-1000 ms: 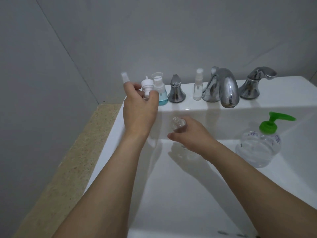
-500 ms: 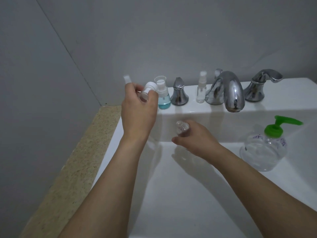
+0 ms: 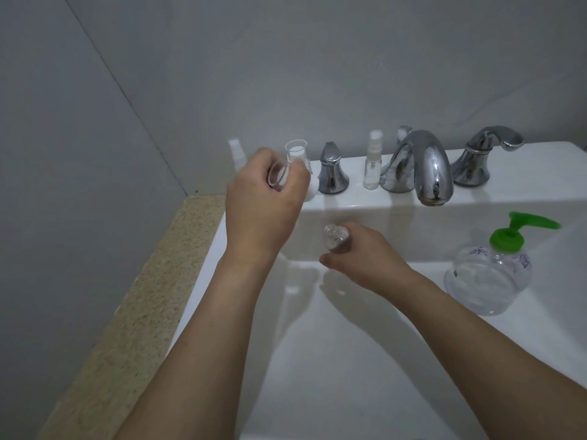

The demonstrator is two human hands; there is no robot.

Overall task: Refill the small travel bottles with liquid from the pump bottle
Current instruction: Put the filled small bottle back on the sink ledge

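My right hand (image 3: 362,258) grips a small clear travel bottle (image 3: 335,238) with its neck uncapped, upright over the sink basin. My left hand (image 3: 265,201) is raised at the back ledge and pinches that bottle's removed spray top (image 3: 277,176), which looks pale and blurred. The pump bottle (image 3: 490,276), clear with a green pump head, stands on the sink's right rim, apart from both hands. A capped small spray bottle (image 3: 372,168) stands on the ledge between the left tap handle and the spout. Another capped one (image 3: 236,154) stands at the ledge's far left, partly behind my left hand.
A clear-capped bottle (image 3: 297,154) stands just behind my left hand. The chrome spout (image 3: 427,166) and two chrome handles (image 3: 332,173) (image 3: 476,163) line the back ledge. The white sink (image 3: 365,360) lies below my arms. A speckled counter (image 3: 139,312) runs along the left by grey walls.
My left hand has turned the spray top over and lowered it slightly by the ledge. My right hand keeps the open bottle in about the same place.
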